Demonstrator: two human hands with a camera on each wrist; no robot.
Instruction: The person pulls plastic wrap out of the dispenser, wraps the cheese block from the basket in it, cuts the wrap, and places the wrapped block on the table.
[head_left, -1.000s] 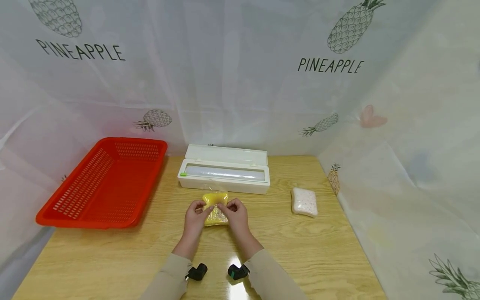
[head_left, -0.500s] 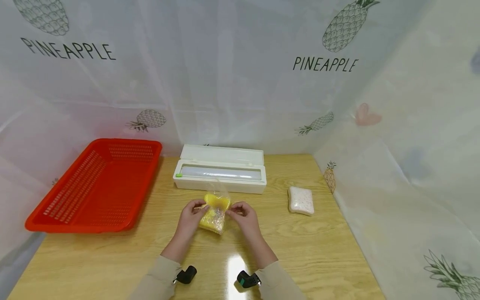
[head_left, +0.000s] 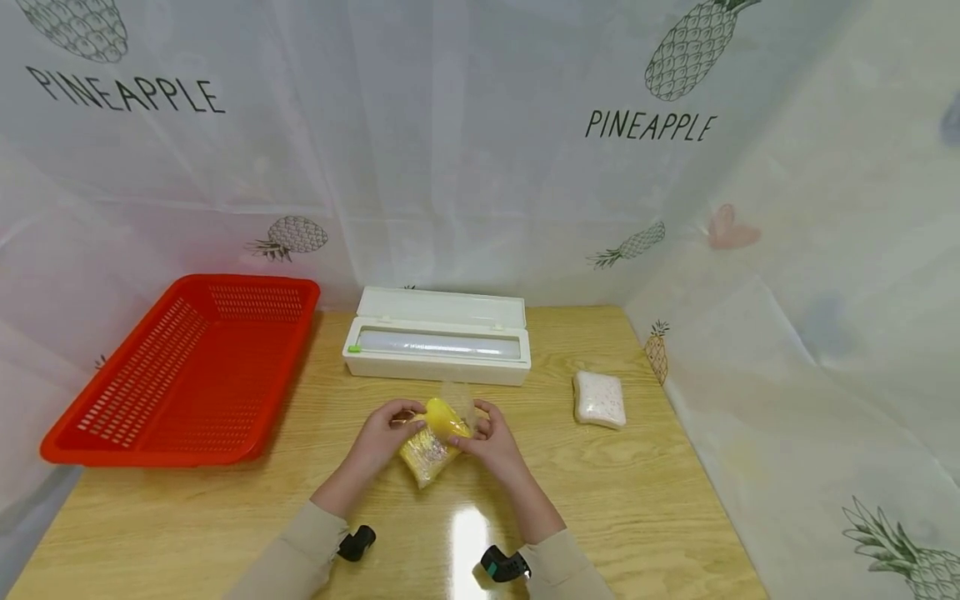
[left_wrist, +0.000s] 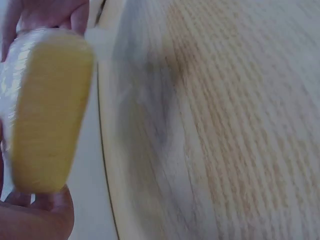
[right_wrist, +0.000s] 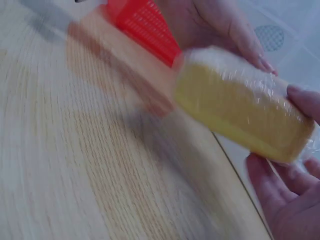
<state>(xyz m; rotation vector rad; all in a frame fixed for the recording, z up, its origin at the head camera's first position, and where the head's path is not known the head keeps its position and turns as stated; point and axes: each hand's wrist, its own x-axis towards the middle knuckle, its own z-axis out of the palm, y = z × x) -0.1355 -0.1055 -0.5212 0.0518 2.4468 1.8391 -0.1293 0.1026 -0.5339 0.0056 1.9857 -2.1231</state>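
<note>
A yellow bread-slice-shaped block (head_left: 429, 457), wrapped in clear cling film, is held above the table between both hands. My left hand (head_left: 381, 437) pinches its left edge with thumb and fingers. On the opposite side, my right hand (head_left: 497, 448) grips the upper right edge. A loose flap of clear film (head_left: 457, 395) stands up behind the block. Seen from the right wrist, the yellow block (right_wrist: 240, 107) shows a thick side, with shiny creased film over one face. From the left wrist, the yellow block (left_wrist: 52, 115) appears tilted and blurred, raised off the wood.
Behind the hands stands a white cling film dispenser (head_left: 437, 368), lid raised, roll inside and a green slider at its left end. A red plastic basket (head_left: 251, 433) is at the left. A white, film-wrapped, bread-shaped block (head_left: 600, 400) lies on the wooden table (head_left: 637, 508) at right.
Both hands have lifted the yellow block from the table and turned it, its lower end swinging left. My right hand has shifted right to its edge; the film flap has risen behind it.
</note>
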